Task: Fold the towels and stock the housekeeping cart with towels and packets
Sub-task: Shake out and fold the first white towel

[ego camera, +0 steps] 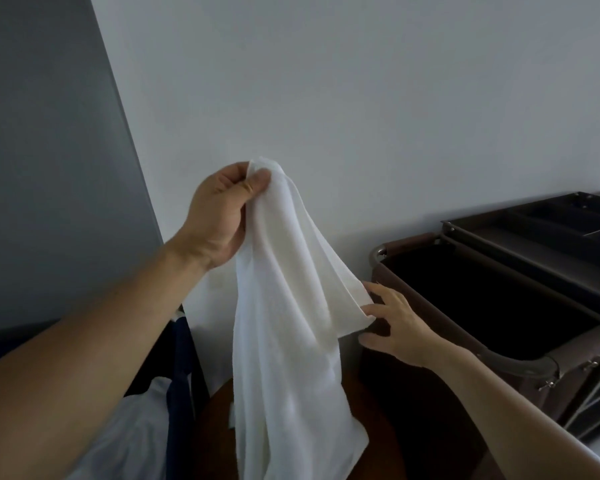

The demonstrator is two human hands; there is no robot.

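Towel [291, 323], white and unfolded, hung in the air before the wall, left of the cart [520, 360]. Left hand [219, 216] kept its grip clamped on the top corner, thumb against fingers. Right hand [402, 327] had its grip apart, spread fingers touching the towel's side edge, near the cart's rim.

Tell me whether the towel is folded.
Unfolded: the towel hangs loose and rumpled from the left hand, which pinches its top; the right hand touches a side edge.
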